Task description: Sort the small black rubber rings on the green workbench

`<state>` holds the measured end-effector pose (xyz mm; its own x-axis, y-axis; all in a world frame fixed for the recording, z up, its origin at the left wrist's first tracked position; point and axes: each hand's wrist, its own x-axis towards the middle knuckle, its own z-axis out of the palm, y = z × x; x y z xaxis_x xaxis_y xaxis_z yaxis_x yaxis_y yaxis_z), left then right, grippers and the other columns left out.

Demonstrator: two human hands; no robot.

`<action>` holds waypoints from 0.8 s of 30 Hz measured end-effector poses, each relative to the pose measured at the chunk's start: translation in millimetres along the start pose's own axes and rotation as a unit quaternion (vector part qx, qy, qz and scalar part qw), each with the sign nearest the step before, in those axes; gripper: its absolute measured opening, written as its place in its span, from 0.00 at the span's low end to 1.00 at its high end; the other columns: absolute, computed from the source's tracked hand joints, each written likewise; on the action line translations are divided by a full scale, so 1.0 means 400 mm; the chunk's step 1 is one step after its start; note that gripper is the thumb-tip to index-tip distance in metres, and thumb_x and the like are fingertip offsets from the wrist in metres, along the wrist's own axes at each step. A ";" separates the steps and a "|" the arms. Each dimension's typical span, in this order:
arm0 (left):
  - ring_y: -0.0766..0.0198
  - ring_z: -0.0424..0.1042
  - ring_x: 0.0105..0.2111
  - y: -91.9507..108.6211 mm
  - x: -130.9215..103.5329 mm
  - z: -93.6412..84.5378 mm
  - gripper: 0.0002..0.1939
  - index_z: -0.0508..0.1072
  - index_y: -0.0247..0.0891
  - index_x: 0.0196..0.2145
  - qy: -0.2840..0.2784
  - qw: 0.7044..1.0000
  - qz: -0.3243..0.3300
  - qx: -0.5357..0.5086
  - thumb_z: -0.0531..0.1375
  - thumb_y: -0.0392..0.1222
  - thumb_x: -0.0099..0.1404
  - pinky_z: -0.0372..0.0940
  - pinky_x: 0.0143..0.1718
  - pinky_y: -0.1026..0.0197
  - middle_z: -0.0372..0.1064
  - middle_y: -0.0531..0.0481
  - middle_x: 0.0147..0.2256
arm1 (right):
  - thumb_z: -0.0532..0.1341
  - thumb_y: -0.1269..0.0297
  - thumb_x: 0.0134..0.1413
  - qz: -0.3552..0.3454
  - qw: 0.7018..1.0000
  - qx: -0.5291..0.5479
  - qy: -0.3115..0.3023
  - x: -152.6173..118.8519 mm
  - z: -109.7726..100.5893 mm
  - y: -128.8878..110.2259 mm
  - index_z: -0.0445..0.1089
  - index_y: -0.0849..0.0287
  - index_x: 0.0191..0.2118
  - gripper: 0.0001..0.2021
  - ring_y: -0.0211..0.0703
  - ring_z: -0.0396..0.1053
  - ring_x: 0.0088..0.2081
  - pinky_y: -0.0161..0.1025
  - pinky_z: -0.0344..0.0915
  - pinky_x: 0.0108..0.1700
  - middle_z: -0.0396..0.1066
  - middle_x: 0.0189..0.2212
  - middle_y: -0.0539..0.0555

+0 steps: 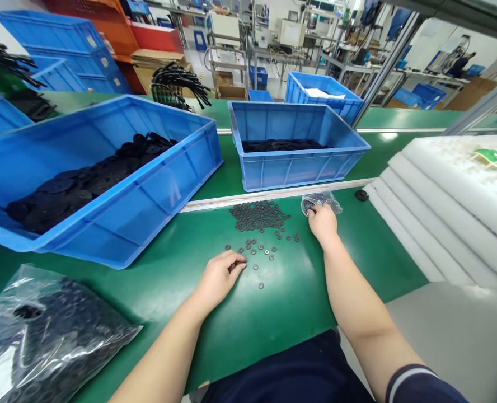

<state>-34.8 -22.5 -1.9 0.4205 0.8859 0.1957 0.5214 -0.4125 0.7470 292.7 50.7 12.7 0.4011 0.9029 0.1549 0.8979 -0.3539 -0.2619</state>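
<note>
Small dark rings lie on the green tabletop, with a dense pile of rings (259, 215) toward the back and several loose ones in front of it. My left hand (221, 275) rests beside the loose rings, fingers curled and thumb near the index finger. Whatever is between those fingertips is too small to make out. At the right, my right hand (324, 224) reaches to the mouth of a small clear plastic bag (330, 200) with dark pieces in it. Its fingers are bent together at the bag's opening, and their tips are partly hidden.
Two blue bins, a left bin (164, 196) and a back bin (303, 170), hold dark flat parts. A large clear bag (76, 330) of dark parts lies at the near left. White foam sheets (445, 212) are stacked right, near a black round piece (361, 195).
</note>
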 end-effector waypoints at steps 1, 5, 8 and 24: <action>0.61 0.72 0.30 -0.004 0.001 -0.001 0.07 0.76 0.41 0.33 0.003 1.000 0.004 0.003 0.58 0.41 0.64 0.65 0.34 0.61 0.74 0.49 0.30 | 0.58 0.62 0.62 -0.003 1.000 -0.002 -0.005 -0.001 -0.003 0.001 0.78 0.61 0.46 0.14 0.52 0.72 0.43 0.44 0.67 0.49 0.71 0.45 0.64; 0.63 0.70 0.28 -0.006 0.001 -0.003 0.08 0.76 0.40 0.33 0.017 1.000 0.011 0.011 0.57 0.42 0.64 0.64 0.32 0.61 0.72 0.49 0.29 | 0.58 0.64 0.61 -0.004 1.000 0.001 -0.022 -0.004 -0.019 -0.003 0.77 0.62 0.46 0.13 0.51 0.72 0.44 0.44 0.66 0.50 0.71 0.46 0.64; 0.65 0.67 0.25 0.012 0.001 0.000 0.08 0.75 0.40 0.33 0.056 0.998 0.003 0.005 0.58 0.43 0.65 0.64 0.30 0.62 0.71 0.51 0.27 | 0.59 0.65 0.61 -0.009 0.998 0.051 0.018 -0.030 -0.040 -0.024 0.77 0.65 0.46 0.13 0.52 0.72 0.45 0.44 0.66 0.52 0.73 0.45 0.65; 0.61 0.76 0.33 0.046 -0.011 0.065 0.10 0.73 0.41 0.44 0.172 0.985 0.000 0.025 0.59 0.45 0.67 0.71 0.40 0.58 0.77 0.49 0.34 | 0.62 0.70 0.59 -0.194 0.831 0.425 -0.302 -0.294 -0.025 -0.243 0.76 0.59 0.35 0.05 0.38 0.74 0.31 0.33 0.67 0.36 0.76 0.28 0.48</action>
<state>-7.7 -39.6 -5.6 0.1480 0.9021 0.4054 0.5603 -0.4143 0.7172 159.9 -23.5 29.3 -0.2830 0.9575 -0.0555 0.3836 0.0600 -0.9216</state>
